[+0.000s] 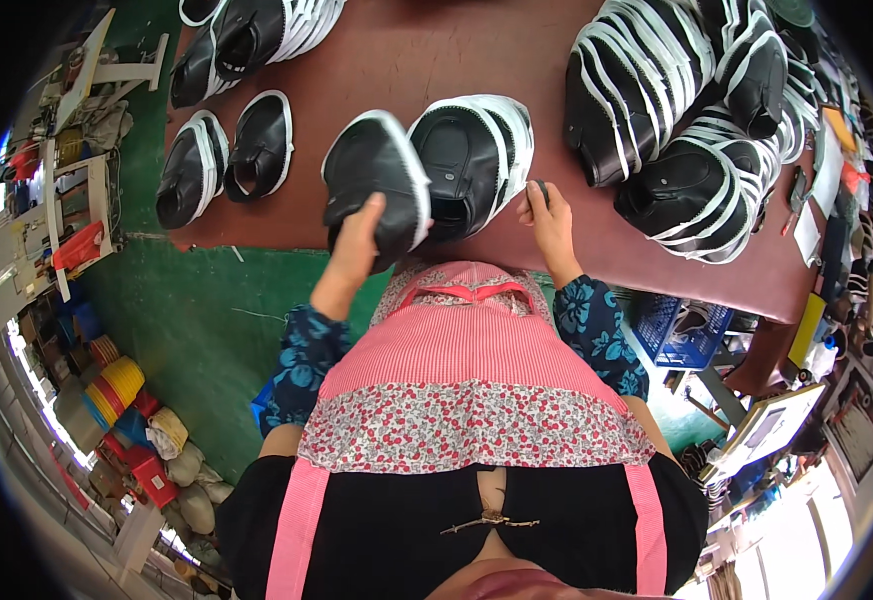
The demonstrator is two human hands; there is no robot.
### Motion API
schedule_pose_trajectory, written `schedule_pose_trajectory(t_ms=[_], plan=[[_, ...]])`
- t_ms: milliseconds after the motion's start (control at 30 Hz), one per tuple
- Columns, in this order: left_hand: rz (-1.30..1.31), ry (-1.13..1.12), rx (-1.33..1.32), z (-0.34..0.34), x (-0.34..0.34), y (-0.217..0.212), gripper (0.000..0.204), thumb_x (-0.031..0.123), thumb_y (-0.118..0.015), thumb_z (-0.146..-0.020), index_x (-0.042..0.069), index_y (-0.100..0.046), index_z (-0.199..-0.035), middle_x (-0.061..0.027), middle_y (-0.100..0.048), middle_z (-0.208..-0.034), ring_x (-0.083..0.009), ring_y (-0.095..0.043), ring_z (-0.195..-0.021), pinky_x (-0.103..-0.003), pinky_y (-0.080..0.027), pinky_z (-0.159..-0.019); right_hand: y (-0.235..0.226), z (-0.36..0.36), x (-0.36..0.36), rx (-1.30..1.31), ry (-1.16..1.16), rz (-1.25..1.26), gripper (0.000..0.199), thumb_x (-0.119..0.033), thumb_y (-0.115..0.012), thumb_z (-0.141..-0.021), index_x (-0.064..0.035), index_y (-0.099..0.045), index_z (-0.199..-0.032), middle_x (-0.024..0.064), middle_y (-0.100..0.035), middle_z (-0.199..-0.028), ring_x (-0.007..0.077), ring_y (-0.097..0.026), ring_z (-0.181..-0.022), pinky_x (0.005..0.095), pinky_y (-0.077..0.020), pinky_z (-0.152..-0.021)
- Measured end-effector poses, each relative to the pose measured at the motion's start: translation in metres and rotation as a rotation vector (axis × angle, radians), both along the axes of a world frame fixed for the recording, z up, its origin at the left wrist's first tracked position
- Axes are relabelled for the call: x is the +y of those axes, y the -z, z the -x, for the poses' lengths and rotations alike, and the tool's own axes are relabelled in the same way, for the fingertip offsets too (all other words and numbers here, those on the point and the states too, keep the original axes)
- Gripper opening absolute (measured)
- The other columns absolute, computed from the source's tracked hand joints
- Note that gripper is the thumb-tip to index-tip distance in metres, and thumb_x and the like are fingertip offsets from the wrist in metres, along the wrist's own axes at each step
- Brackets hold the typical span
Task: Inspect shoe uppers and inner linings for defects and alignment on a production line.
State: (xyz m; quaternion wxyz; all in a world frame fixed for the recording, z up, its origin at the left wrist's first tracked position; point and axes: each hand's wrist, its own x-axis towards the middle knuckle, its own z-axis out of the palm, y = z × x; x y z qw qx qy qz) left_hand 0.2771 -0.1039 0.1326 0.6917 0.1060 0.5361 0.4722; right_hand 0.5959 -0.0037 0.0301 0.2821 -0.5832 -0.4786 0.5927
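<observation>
Holding a black shoe upper at its near end, the left hand on my remote feed has its fingers clamped on it — the white edging looks slightly blurred. I see the upper at the front edge of the reddish-brown bench, left of a short stack of uppers; whether the two touch, I cannot tell. Near that stack's right side, I find the right hand, fingers drawn together on a small dark thing — too small for me to name. Farther right I see larger piles of uppers, and below them a blue crate.
</observation>
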Motion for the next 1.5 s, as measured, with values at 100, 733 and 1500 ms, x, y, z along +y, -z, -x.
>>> schedule_pose_trajectory(t_ms=[100, 733, 1500], plan=[[0.049, -0.113, 0.149, 0.035, -0.018, -0.030, 0.037, 0.027, -0.069, -0.110, -0.004, -0.071, -0.130, -0.0171, -0.081, -0.114, -0.0270, -0.082, -0.101, -0.041, -0.067, -0.091, -0.002, 0.003, -0.009, 0.174, 0.133, 0.200, 0.027, -0.030, -0.064, -0.116, -0.0041, -0.070, -0.114, -0.0006, -0.071, -0.091, 0.0063, -0.068, -0.080, 0.0245, -0.0544, -0.072], [0.284, 0.489, 1.734, 0.308, -0.038, 0.078, 0.042, 0.027, -0.081, -0.100, 0.002, -0.059, -0.125, -0.0245, -0.073, -0.115, -0.0491, -0.069, -0.106, -0.058, -0.053, -0.092, 0.010, 0.029, -0.016, 0.110, 0.032, 0.177, 0.026, -0.024, -0.078, -0.107, -0.0022, -0.073, -0.119, 0.0005, -0.074, -0.093, 0.0072, -0.069, -0.080, 0.0241, -0.0555, -0.072], [0.101, -0.117, -0.129, 0.002, -0.017, 0.015, 0.035, 0.020, -0.073, -0.108, 0.002, -0.068, -0.137, -0.0065, -0.075, -0.125, -0.0211, -0.071, -0.122, -0.044, -0.058, -0.111, 0.009, 0.017, -0.021, 0.126, 0.149, 0.180, 0.034, -0.032, -0.077, -0.107, -0.0013, -0.070, -0.120, 0.0015, -0.069, -0.086, 0.0094, -0.066, -0.071, 0.0293, -0.0561, -0.065]])
